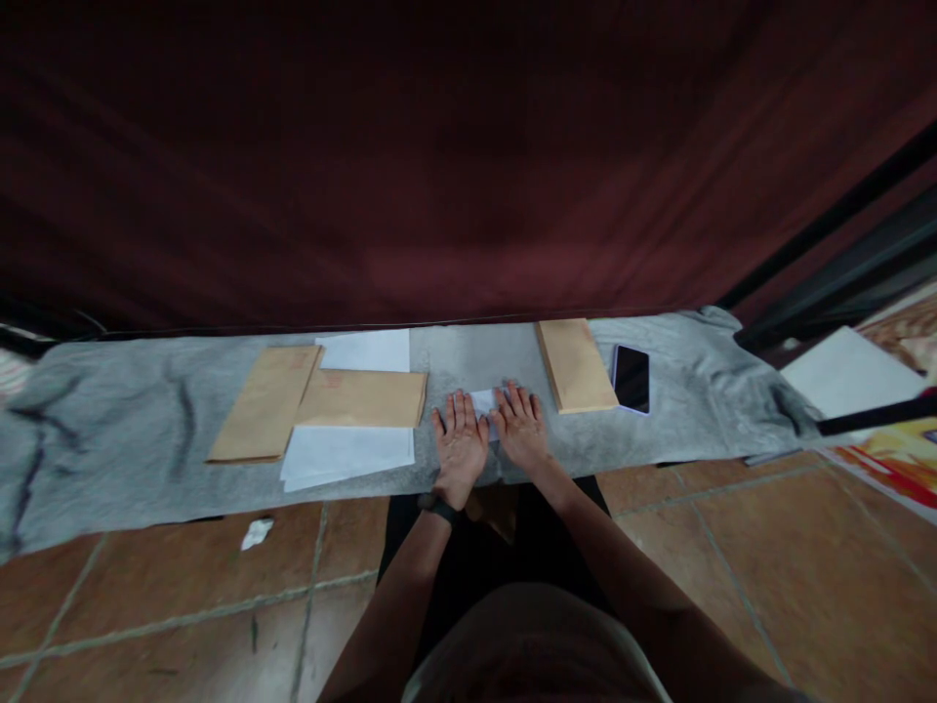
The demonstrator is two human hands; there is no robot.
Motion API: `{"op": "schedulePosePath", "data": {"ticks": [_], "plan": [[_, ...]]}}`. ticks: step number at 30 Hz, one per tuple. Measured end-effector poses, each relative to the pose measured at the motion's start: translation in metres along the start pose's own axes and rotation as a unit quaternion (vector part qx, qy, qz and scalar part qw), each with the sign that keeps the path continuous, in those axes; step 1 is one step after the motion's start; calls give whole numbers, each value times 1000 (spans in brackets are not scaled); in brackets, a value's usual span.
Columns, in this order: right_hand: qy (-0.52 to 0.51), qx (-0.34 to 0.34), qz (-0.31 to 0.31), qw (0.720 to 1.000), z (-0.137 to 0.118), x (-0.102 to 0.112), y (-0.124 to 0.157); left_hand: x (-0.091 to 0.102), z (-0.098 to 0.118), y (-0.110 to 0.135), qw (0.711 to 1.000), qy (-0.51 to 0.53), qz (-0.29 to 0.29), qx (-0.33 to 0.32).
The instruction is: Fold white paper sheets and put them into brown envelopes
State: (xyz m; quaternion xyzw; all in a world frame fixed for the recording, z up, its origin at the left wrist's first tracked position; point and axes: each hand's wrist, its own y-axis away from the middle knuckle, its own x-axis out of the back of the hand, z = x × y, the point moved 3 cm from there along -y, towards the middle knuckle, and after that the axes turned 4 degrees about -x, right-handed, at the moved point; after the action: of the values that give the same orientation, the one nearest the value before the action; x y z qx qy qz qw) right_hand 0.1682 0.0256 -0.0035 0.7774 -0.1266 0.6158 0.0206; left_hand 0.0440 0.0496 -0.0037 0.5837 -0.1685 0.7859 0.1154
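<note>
A small folded sheet of white paper (483, 401) lies on the grey cloth in front of me. My left hand (461, 441) rests flat on its left part, fingers stretched out and pointing away from me. On its right part my right hand (521, 428) presses down, also flat with fingers spread. Both hands cover much of the paper, so its full outline is hidden. To the left, a brown envelope (362, 397) lies across white sheets (347, 457). Right of my hands is a stack of brown envelopes (577, 366).
Another brown envelope (267, 402) lies at the left. A phone (631, 379) sits beside the right stack. The grey cloth (132, 420) covers a long narrow surface against a dark red curtain (439, 195). A crumpled white scrap (257, 533) is on the tiled floor (351, 552).
</note>
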Motion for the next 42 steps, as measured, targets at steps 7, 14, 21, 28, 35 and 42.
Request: {"op": "schedulePosePath", "data": {"ticks": [7, 14, 21, 28, 35, 42], "plan": [[-2, -21, 30, 999, 7, -7, 0, 0, -6, 1, 999, -40, 18, 24], [-7, -28, 47, 998, 13, -7, 2, 2, -8, 4, 997, -38, 49, 36], [-1, -34, 63, 997, 17, -9, 4, 1, -10, 7, 996, -29, 73, 45], [-6, -16, 53, 998, 13, 1, 4, 3, -7, 7, 996, -33, 78, 38], [-28, 78, -39, 996, -20, 0, -3, 3, -9, 7, 997, -35, 53, 36], [-29, 49, -37, 998, -19, -8, -4, 2, -10, 7, 997, -29, 56, 42]]}}
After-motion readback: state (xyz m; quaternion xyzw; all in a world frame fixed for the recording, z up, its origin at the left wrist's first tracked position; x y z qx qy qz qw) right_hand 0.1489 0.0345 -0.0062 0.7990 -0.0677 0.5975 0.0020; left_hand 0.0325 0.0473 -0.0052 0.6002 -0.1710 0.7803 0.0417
